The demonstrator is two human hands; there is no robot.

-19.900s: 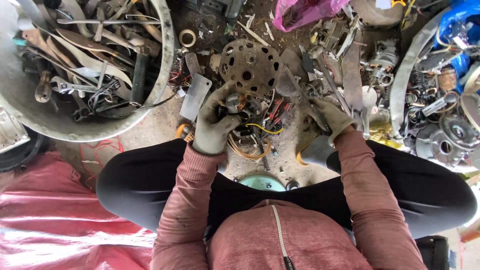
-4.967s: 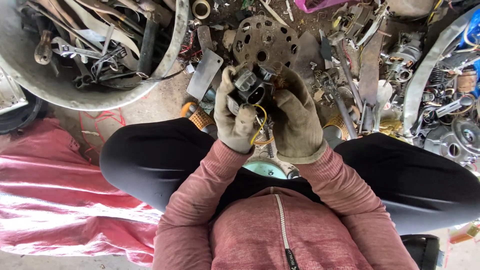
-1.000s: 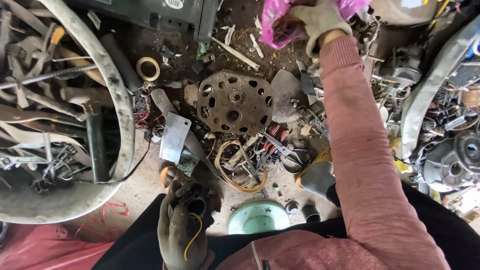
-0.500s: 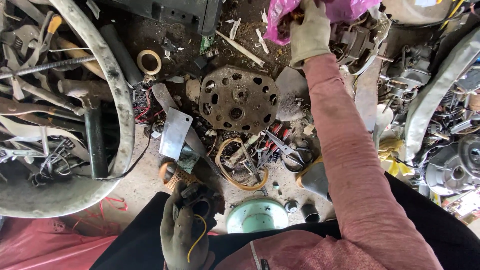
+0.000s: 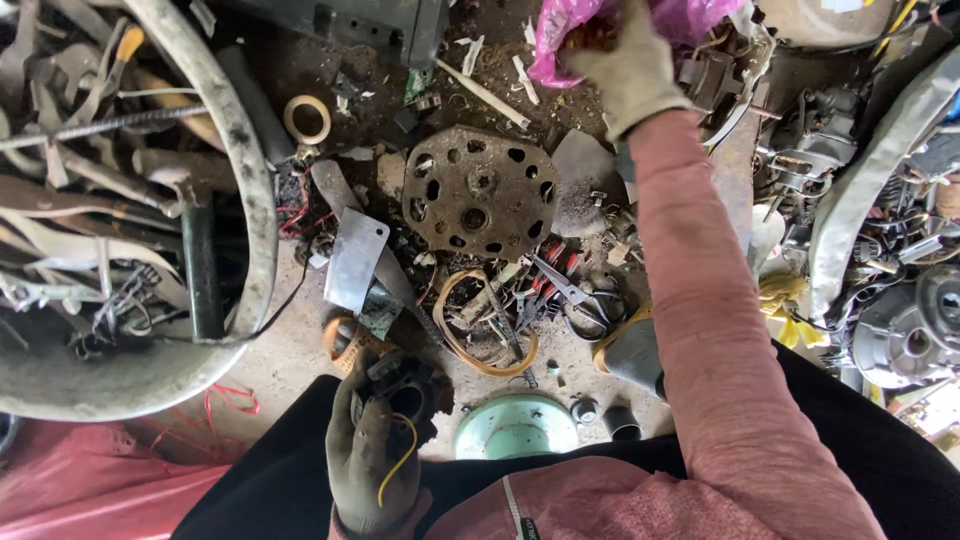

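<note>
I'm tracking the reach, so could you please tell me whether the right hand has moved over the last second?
Yes. The right hand has moved slightly further into the pink bag, beyond the round perforated metal disc.

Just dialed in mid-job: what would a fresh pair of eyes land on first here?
First the right hand, stretched far forward and gripping a bright pink bag at the top of the scene. Below it, in the middle of the cluttered floor, lies a rusty perforated disc. Close to the body, the left hand holds a small dark part with a yellow wire, and a big tub of scrap metal fills the left side.
</note>
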